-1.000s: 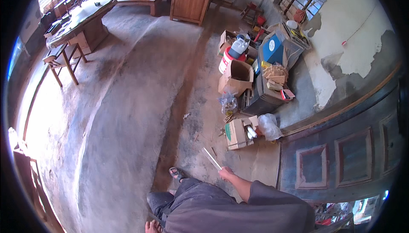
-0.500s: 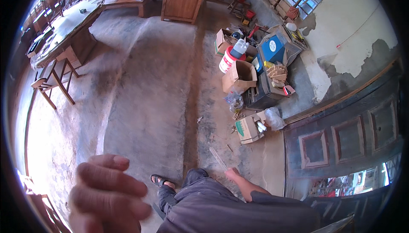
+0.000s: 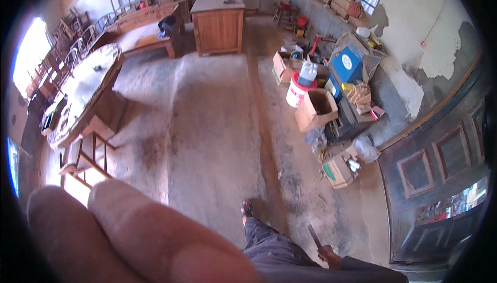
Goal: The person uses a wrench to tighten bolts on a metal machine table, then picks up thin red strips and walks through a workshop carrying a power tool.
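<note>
My left hand [image 3: 140,231] looms very large at the lower left, close to the camera. Its fingers are stretched out, with nothing visible in them; part of the hand runs out of the picture. Low on the right, beside my dark trousers [image 3: 274,247], my right hand [image 3: 327,254] is closed round one end of a narrow flat strip [image 3: 314,236]. The strip's free end points up and to the left, above the floor. Its material is too small to tell.
Cardboard boxes [image 3: 310,115], a red and white bucket [image 3: 296,94] and a blue machine [image 3: 346,65] line the right wall. A dark panelled door [image 3: 414,174] stands nearer. A wooden chair [image 3: 85,156] and long table [image 3: 85,84] are left; a wooden cabinet [image 3: 218,32] stands ahead.
My view has tilted up, showing more of the far room. My left hand has come closer to the camera and its fingers have straightened. My right hand still grips the strip, lower in view.
</note>
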`<state>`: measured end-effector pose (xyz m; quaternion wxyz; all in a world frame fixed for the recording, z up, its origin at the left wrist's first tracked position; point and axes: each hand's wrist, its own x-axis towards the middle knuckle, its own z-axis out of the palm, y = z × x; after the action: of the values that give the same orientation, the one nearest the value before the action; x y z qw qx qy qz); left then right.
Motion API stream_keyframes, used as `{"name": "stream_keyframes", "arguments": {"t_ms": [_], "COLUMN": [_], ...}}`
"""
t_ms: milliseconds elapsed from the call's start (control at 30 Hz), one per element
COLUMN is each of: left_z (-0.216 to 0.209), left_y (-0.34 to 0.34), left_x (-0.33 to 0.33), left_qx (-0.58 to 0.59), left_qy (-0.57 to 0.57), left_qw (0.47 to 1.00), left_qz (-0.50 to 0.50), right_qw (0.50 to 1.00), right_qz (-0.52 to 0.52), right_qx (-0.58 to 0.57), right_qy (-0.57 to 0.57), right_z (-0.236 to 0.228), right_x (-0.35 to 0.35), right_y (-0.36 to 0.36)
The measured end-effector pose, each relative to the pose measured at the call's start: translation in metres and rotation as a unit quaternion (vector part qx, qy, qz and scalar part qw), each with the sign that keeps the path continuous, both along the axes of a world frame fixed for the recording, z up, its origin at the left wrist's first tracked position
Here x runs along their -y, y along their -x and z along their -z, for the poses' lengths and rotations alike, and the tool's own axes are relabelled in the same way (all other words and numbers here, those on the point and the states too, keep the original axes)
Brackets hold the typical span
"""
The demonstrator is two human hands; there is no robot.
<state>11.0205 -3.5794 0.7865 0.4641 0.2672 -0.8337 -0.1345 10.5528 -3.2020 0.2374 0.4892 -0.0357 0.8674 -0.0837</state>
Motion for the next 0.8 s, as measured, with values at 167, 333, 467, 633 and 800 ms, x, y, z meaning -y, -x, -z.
{"name": "stream_keyframes", "arguments": {"t_ms": [167, 333, 467, 633, 800], "left_z": [-0.018, -0.044, -0.051, -0.051, -0.032], "left_y": [0.007, -0.008, -0.021, -0.040, 0.003], "left_x": [0.086, 0.165, 0.241, 0.354, 0.487], "left_qx": [-0.082, -0.138, -0.208, -0.268, -0.364], "left_qy": [-0.020, -0.002, 0.015, 0.034, 0.084], "left_qw": [0.995, 0.987, 0.971, 0.949, 0.912], "left_qz": [0.055, 0.077, 0.120, 0.160, 0.171], "right_qw": [0.960, 0.976, 0.970, 0.983, 0.828], "right_qz": [0.091, 0.080, 0.062, 0.019, -0.527], "right_qx": [0.115, 0.061, 0.052, -0.018, -0.149], "right_qy": [0.238, 0.195, 0.230, 0.181, 0.122], "right_z": [-0.007, -0.080, -0.088, -0.041, -0.021], "right_x": [0.084, 0.312, 0.377, 0.411, 0.389], "right_y": [0.010, -0.056, -0.057, -0.071, -0.072]}}
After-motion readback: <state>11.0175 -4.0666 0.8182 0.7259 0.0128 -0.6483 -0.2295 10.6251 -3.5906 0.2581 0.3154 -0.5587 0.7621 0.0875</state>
